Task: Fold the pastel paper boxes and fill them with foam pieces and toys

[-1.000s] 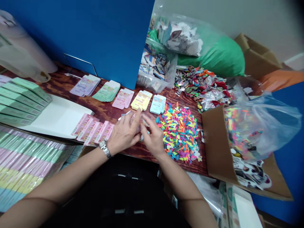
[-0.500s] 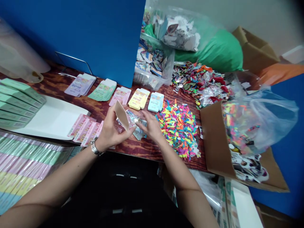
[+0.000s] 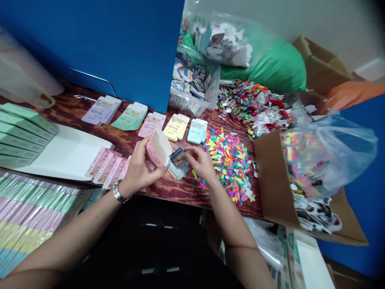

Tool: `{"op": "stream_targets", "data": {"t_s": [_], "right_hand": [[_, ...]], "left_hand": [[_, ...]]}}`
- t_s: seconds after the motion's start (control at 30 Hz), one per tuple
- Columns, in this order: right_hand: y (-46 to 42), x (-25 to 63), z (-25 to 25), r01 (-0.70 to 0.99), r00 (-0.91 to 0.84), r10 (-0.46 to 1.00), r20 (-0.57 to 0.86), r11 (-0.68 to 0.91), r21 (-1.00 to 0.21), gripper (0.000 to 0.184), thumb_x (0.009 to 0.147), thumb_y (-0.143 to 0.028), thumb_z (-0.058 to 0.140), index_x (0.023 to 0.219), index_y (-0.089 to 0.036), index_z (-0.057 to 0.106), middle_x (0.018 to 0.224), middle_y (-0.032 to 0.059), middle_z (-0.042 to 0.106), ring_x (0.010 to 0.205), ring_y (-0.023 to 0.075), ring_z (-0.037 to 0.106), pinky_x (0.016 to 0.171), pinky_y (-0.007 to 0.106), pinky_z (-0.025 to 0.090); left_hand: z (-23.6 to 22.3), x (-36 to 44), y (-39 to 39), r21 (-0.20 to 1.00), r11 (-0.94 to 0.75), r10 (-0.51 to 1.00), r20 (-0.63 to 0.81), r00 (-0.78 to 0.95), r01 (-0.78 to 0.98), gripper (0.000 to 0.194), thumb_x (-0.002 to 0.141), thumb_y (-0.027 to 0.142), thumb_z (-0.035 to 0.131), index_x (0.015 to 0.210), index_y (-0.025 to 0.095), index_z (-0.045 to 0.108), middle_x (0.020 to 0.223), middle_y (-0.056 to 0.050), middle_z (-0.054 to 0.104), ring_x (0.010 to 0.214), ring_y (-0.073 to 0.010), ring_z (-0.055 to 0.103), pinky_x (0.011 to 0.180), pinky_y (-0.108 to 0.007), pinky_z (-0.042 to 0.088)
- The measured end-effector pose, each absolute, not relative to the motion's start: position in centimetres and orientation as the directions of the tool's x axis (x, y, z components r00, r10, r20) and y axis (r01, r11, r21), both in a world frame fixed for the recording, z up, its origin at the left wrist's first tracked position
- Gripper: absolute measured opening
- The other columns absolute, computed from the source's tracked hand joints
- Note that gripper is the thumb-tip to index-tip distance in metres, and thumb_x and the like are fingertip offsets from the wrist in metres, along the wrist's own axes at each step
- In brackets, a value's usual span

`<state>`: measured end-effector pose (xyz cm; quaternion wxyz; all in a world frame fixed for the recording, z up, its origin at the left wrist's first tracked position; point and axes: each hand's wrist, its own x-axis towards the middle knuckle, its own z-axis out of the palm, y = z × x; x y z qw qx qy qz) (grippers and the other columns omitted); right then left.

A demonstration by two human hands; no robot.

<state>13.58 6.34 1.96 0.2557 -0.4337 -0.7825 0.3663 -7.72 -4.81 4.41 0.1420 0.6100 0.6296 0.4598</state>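
My left hand (image 3: 136, 168) is wrapped round a small pink box (image 3: 157, 150). The box is tilted, its open end turned to the right with the pale inside showing. Just right of that opening, my right hand (image 3: 200, 161) pinches a small bunch of printed cards (image 3: 179, 157); how many is hard to make out. More loose cards (image 3: 177, 172) lie on the table under it. Several pink boxes (image 3: 110, 166) stand in a row left of my left hand. A heap of small bright coloured pieces (image 3: 228, 164) spreads beside my right wrist.
Flat purple (image 3: 101, 110), green (image 3: 130, 116), pink (image 3: 147, 126), yellow (image 3: 177, 126) and blue cartons (image 3: 197, 130) line the back. A clear bin (image 3: 192, 102) and a mixed pile (image 3: 252, 106) lie behind; a cardboard box (image 3: 272, 180) stands right, green boxes (image 3: 24, 136) left.
Both hands were together over the table; they have parted. The pink box has come up in my left hand, its opening now facing right. My right hand has picked up cards beside it.
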Motion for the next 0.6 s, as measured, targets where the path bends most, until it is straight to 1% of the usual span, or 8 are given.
{"op": "stream_targets", "data": {"t_s": [0.03,0.1,0.17,0.2,0.3,0.4,0.53,0.6], "right_hand": [[6.3,14.3,3.0,0.437,-0.438,0.892,0.110,0.319,-0.841,0.024,0.091,-0.029,0.057,0.109,-0.018,0.068,0.084,0.0022,0.067,0.073,0.0153,0.060,0.071,0.029,0.050],[5.9,15.4,5.2,0.311,-0.268,0.934,0.235,0.315,-0.897,0.026,0.090,-0.032,0.059,0.112,-0.020,0.066,0.084,0.0016,0.064,0.073,0.0146,0.059,0.068,0.028,0.050],[5.2,15.7,7.0,0.213,-0.106,0.925,0.365,0.379,-0.901,0.028,0.091,-0.034,0.059,0.117,-0.023,0.063,0.087,0.0020,0.063,0.077,0.0149,0.060,0.070,0.028,0.051],[4.7,15.6,7.7,0.194,-0.074,0.910,0.408,0.414,-0.889,0.028,0.092,-0.034,0.059,0.117,-0.024,0.062,0.088,0.0021,0.062,0.077,0.0148,0.060,0.070,0.029,0.051],[3.4,14.8,8.6,0.240,-0.167,0.869,0.466,0.494,-0.835,0.022,0.093,-0.031,0.060,0.113,-0.027,0.066,0.090,0.0023,0.062,0.075,0.0146,0.060,0.069,0.029,0.052],[2.8,14.3,8.4,0.292,-0.263,0.831,0.490,0.553,-0.780,0.020,0.094,-0.027,0.058,0.111,-0.027,0.068,0.094,0.0026,0.064,0.082,0.0151,0.061,0.075,0.031,0.053],[2.9,15.0,8.0,0.370,-0.292,0.834,0.468,0.550,-0.749,0.023,0.095,-0.027,0.056,0.115,-0.027,0.067,0.096,0.0030,0.065,0.087,0.0153,0.062,0.077,0.030,0.055],[2.8,15.3,7.9,0.413,-0.333,0.829,0.449,0.557,-0.721,0.025,0.097,-0.026,0.054,0.118,-0.027,0.067,0.097,0.0028,0.065,0.088,0.0144,0.062,0.078,0.030,0.055]], "left_hand": [[4.5,-7.7,-4.8,0.734,-0.164,0.894,0.392,-0.215,0.659,0.080,0.073,0.035,0.076,0.141,0.017,0.037,0.127,-0.013,0.054,0.116,-0.0288,0.056,0.099,-0.043,0.049],[4.5,-7.4,-4.7,0.687,-0.154,0.888,0.412,-0.206,0.711,0.077,0.072,0.035,0.076,0.138,0.017,0.040,0.125,-0.013,0.055,0.115,-0.0288,0.056,0.098,-0.043,0.049],[4.4,-7.0,-4.4,0.646,-0.148,0.888,0.420,-0.187,0.749,0.072,0.073,0.037,0.075,0.134,0.017,0.042,0.123,-0.013,0.057,0.112,-0.0289,0.058,0.096,-0.044,0.049],[4.3,-6.8,-4.3,0.635,-0.148,0.891,0.418,-0.176,0.758,0.069,0.074,0.039,0.075,0.132,0.017,0.044,0.120,-0.013,0.059,0.109,-0.0287,0.058,0.094,-0.044,0.050],[3.7,-6.4,-4.2,0.628,-0.155,0.901,0.407,-0.151,0.763,0.064,0.076,0.045,0.074,0.126,0.016,0.048,0.113,-0.013,0.061,0.102,-0.0286,0.061,0.088,-0.043,0.052],[3.2,-6.5,-4.4,0.640,-0.130,0.901,0.395,-0.179,0.757,0.063,0.074,0.047,0.076,0.123,0.017,0.050,0.109,-0.013,0.063,0.099,-0.0301,0.064,0.083,-0.043,0.054],[2.7,-6.7,-4.4,0.663,-0.093,0.907,0.365,-0.212,0.743,0.063,0.073,0.051,0.076,0.122,0.022,0.051,0.107,-0.012,0.063,0.091,-0.0311,0.065,0.074,-0.044,0.055],[2.5,-6.5,-4.2,0.652,-0.130,0.908,0.381,-0.175,0.747,0.062,0.074,0.051,0.075,0.123,0.022,0.051,0.105,-0.012,0.062,0.091,-0.0320,0.065,0.075,-0.046,0.055]]}}
